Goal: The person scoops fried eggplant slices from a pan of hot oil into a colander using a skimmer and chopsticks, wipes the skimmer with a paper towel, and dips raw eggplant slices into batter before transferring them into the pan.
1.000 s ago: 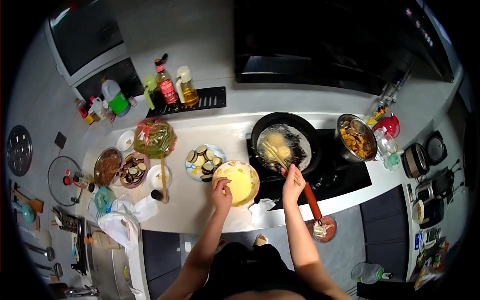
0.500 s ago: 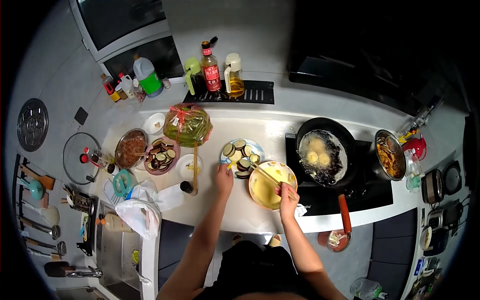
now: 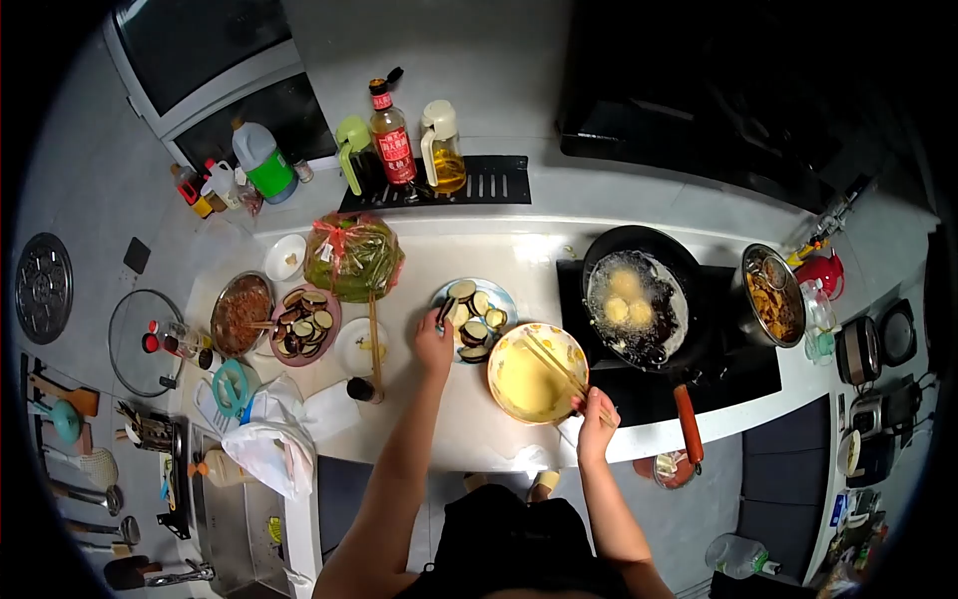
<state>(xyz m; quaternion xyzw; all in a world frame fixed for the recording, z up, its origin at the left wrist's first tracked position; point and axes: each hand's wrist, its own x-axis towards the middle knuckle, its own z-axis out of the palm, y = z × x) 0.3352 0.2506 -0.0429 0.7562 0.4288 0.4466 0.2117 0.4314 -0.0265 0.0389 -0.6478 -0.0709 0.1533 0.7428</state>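
Observation:
My right hand is closed round a pair of chopsticks, which slant across a patterned bowl of pale yellow batter. My left hand is at the left edge of a light blue plate bearing stuffed-looking eggplant slices. Its fingers pinch a dark-edged eggplant slice, seen nearly edge-on. To the right, a black frying pan on the stove holds three round battered pieces in bubbling oil. Its red-brown handle points towards me.
Left on the counter are a pink plate of eggplant slices, a bowl of minced meat, a bagged bundle of green vegetables and a small white plate. A metal pot of food stands right of the pan. Bottles line the back shelf.
My right hand has moved right and down, with the chopsticks now lying over the bowl instead of reaching the plate. My left hand has gone slightly up, a dark-edged slice now in its fingers.

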